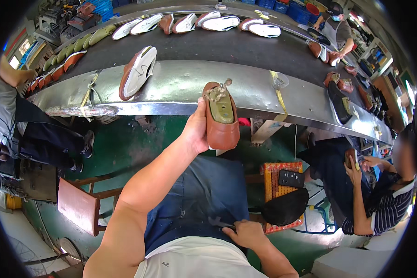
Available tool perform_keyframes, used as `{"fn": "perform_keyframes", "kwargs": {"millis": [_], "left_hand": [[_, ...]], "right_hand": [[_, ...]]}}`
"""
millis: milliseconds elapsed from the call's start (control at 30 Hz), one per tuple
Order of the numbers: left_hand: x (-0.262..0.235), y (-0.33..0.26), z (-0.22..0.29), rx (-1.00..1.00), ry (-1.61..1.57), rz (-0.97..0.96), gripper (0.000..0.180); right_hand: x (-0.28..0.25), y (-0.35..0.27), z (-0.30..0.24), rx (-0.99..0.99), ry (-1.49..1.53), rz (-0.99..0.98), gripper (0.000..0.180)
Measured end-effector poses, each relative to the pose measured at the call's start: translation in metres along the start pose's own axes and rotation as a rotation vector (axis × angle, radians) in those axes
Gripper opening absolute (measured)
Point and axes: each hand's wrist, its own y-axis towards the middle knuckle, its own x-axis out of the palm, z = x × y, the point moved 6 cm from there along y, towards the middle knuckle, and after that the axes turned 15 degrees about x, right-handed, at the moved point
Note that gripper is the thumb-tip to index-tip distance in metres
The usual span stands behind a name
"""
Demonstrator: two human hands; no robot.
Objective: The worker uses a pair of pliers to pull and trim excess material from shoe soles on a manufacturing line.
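While sitting below the metal-edged conveyor belt [171, 88], holding up a brown shoe upper on its last [221, 118] with left hand [197, 132], fingers wrapping around the heel side, thumb along the edge, sole side facing the camera with olive insole board showing. Hanging in mid-air just in front of the belt rim, not touching it. Resting right hand [249, 233] down at the lap on the blue apron [204, 194], fingers closing on a small dark tool [219, 223]; exact grip hard to tell. Lying on the belt nearby: brown shoe with white sole [138, 72], tilted on its side. Sitting to the right, another person [380, 194] handling a shoe. Standing beside the right knee, orange crate [282, 185] with black items on top.
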Motion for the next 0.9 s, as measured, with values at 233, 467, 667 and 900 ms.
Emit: {"fn": "perform_keyframes", "kwargs": {"millis": [233, 467, 667, 900], "left_hand": [[0.032, -0.044, -0.021, -0.027, -0.089, 0.040, 0.071], [0.026, -0.029, 0.020, 0.370, 0.535, 0.051, 0.067], [0.051, 0.016, 0.042, 0.739, 0.912, -0.513, 0.065], [0.058, 0.027, 0.033, 0.641, 0.626, -0.213, 0.055]], "right_hand": [[-0.181, 0.028, -0.056, -0.579, 0.418, 1.016, 0.121], [-0.242, 0.062, -0.077, -0.770, 0.562, 0.892, 0.111], [-0.248, 0.058, -0.085, -0.770, 0.534, 0.796, 0.106], [-0.221, 0.065, -0.087, -0.702, 0.859, 1.187, 0.089]]}}
